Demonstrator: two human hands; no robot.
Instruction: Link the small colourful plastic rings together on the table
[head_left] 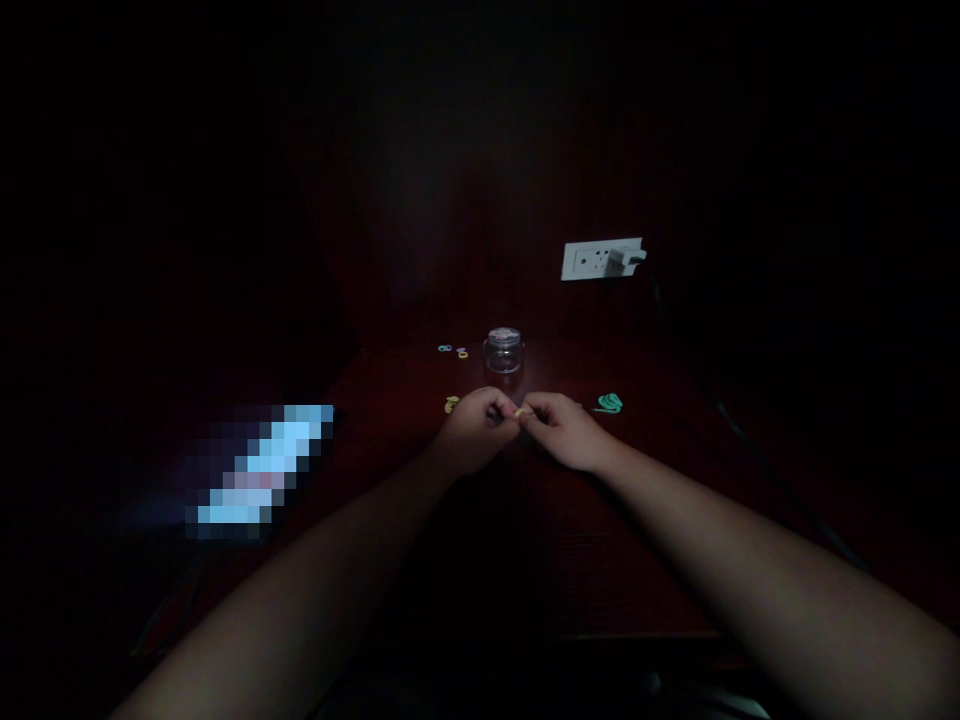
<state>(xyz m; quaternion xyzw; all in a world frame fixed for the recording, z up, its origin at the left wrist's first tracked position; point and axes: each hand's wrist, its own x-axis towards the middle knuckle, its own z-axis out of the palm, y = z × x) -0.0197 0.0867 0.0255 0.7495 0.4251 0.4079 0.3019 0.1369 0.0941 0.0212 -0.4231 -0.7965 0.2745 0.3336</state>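
My left hand (476, 432) and my right hand (566, 430) meet over the table, fingertips pinched together. Between them is a small yellow band (520, 412), like a hair tie, gripped from both sides. Just behind my hands stands a clear lidded jar (504, 360). Left of my left hand, and partly hidden by it, lies a small yellow bunch of bands (451, 405). A looped green bundle (610, 403) rests to the right of my right hand. Farther back on the left are a few small coloured rings (445, 348), a yellow ring (463, 355) among them.
The dark red table (555, 570) is dimly lit. A glowing, blurred-out screen (277, 470) is at the left edge. On the back wall sits a white socket (585, 262) with a plug (627, 258); its cable (739, 430) runs down the right side.
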